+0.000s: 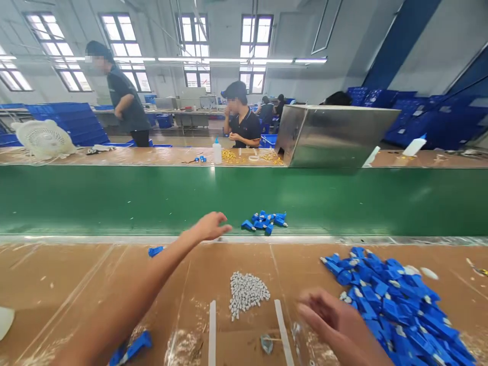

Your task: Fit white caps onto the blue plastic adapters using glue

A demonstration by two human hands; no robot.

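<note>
My left hand [211,226] reaches forward over the near edge of the green conveyor belt [114,198], empty, with its fingers apart. Just to its right, a small heap of blue plastic parts [265,221] with pale tips lies on the belt. My right hand [330,320] is above the near table, slightly blurred, its fingers loosely curled with a gap to the thumb; nothing shows in it. Beside it spreads a big pile of similar blue parts [396,300]. Between my arms lies a pile of small grey pieces [247,293].
Two white tape strips [212,330] mark the near table [183,310], where a small lump with a stick [267,343] lies. Loose blue parts [137,346] are at the left. Across the belt are a white bottle [217,152], a metal box [335,137], a fan [44,138] and a seated person [246,122].
</note>
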